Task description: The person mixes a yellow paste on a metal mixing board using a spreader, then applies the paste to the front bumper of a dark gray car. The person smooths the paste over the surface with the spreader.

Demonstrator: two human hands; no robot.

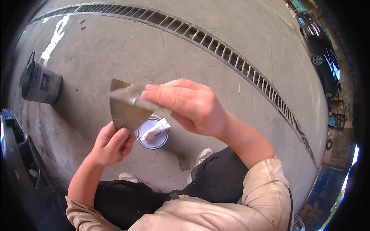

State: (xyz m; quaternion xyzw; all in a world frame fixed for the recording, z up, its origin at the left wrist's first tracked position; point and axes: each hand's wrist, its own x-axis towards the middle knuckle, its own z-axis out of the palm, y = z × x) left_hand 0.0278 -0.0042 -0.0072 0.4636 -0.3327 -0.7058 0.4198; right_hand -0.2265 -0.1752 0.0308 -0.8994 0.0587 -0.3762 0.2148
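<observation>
My left hand is closed around the handle of a wide putty knife, its blade pointing away from me. Yellowish-brown putty appears smeared on that blade. A second flat scraper, blurred by motion, is pinched in my right hand and lies across the far part of the blade. Below the knife stands a round can with a pale lid and dark rim. A white squeeze tube rests on the lid.
A dark bucket with a raised handle stands at the left. A dark car part rises at the near left. A slatted drain grate crosses the concrete floor. Dark cars are parked at the far right. My shoes flank the can.
</observation>
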